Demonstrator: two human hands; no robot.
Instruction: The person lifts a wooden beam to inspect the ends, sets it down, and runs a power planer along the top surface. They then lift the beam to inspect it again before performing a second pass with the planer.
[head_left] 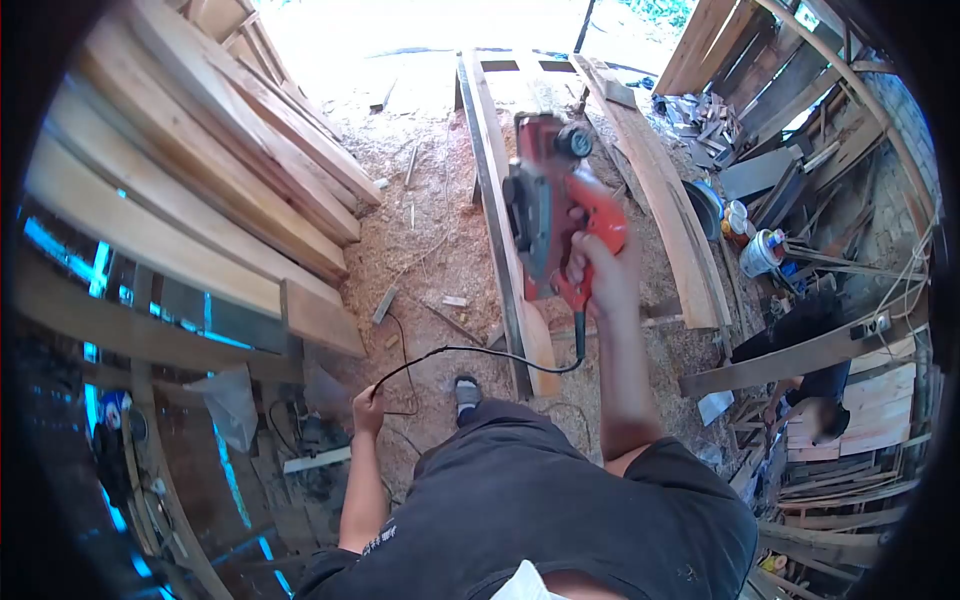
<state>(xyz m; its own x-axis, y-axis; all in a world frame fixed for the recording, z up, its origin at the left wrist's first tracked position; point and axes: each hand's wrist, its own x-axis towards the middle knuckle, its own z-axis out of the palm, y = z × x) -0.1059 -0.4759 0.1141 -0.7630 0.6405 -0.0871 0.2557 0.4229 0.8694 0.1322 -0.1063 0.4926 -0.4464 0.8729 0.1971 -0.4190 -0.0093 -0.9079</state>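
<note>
My right hand [603, 268] is wrapped around the rear handle of a red and black electric planer [540, 190]. The tool is lifted in front of me, above a long narrow plank [484, 130], which it partly covers. A black power cord [470, 349] runs from the handle, curving across to the lower left. There my left hand [368, 408] pinches the cord, out to the side of my body. To the right lies a second, wider plank [655, 180], apart from the tool.
Thick timber boards [200, 150] lean along the left. Wood shavings [420, 230] cover the floor. At right stand a white bucket [762, 252], a scrap wood pile [705, 125] and a wooden beam [780, 368]. Another person [822, 400] is at far right, near stacked planks [880, 410].
</note>
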